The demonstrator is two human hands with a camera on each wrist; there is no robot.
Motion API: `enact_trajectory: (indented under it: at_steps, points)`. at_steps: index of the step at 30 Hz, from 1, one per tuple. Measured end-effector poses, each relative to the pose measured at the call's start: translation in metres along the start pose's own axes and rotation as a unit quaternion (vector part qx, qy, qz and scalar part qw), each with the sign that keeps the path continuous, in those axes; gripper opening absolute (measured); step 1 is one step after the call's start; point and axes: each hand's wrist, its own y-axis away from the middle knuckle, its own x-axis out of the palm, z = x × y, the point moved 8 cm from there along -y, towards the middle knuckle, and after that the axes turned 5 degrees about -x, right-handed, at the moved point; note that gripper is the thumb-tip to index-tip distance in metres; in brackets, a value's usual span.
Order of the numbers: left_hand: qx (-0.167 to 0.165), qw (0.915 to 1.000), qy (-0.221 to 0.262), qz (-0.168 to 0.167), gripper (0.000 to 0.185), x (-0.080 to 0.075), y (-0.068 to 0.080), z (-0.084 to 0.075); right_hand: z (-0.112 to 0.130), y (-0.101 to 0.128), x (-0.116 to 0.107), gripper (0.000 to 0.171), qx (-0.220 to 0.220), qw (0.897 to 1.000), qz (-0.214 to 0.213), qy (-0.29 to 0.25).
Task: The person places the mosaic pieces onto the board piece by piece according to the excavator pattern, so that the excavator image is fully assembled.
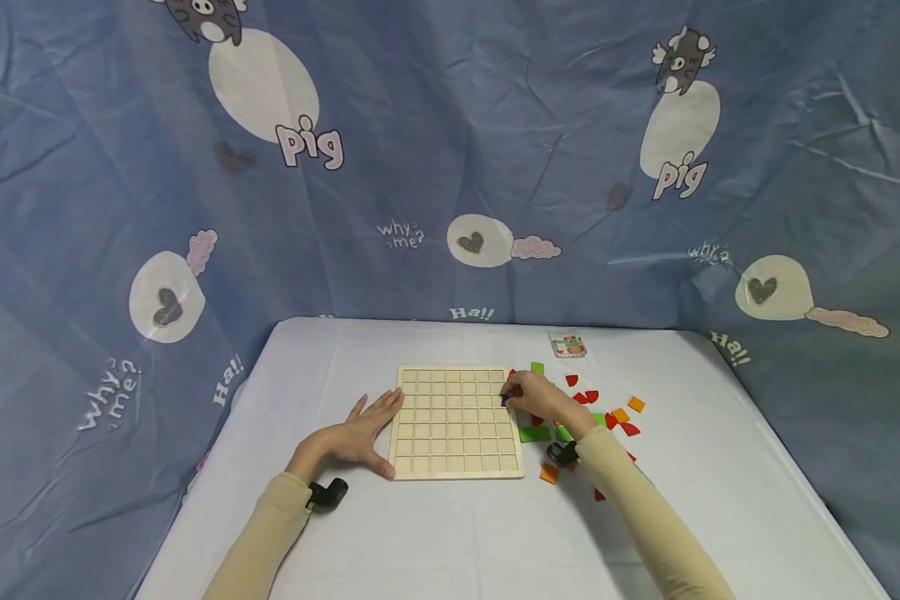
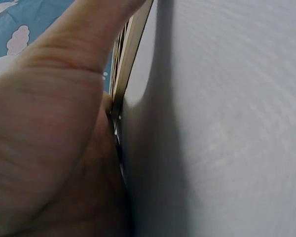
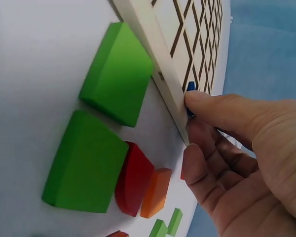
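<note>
Beige sleeves covered both arms as they reached over a white table [image 1: 435, 533]. At the left, the left hand [image 1: 356, 435] lay flat with its fingers straight and spread, its thumb and fingertips touching the left edge of a pale wooden grid board [image 1: 455, 422]; it gripped nothing. The left wrist view showed that thumb pressed along the board's side. The board lay in the middle of the table, its square cells bare wood.

At the board's right edge, toward its far corner, the right hand [image 1: 536, 397] had its fingers curled and pinched a small blue piece [image 1: 506, 401] between thumb and fingertip, held against a cell in the rightmost column. The right wrist view showed the blue piece [image 3: 190, 88] just over the board's rim.

Right of the board, coloured pieces lay scattered: two green blocks [image 3: 96, 138] just beside the board's edge, a red piece [image 3: 134, 178] touching the nearer green one, and orange pieces [image 1: 628, 409] farther right. A small printed card [image 1: 567, 345] lay near the table's far edge.
</note>
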Motion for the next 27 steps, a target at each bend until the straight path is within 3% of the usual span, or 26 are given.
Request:
enact_trajectory:
  at_steps: [10, 19, 27]
  points:
    - [0.008, 0.9999, 0.008, 0.001, 0.135, 0.001, 0.001, 0.000, 0.003, -0.001, 0.003, 0.016, 0.005, 1.000, 0.000, 0.015]
    - [0.011, 0.9999, 0.010, -0.002, 0.134, -0.002, 0.003, -0.001, 0.011, -0.003, 0.006, 0.009, -0.010, 0.999, -0.042, 0.032]
    - [0.010, 0.9999, 0.012, -0.004, 0.135, -0.001, 0.002, -0.001, 0.012, -0.001, 0.003, 0.012, -0.012, 0.999, -0.031, 0.030]
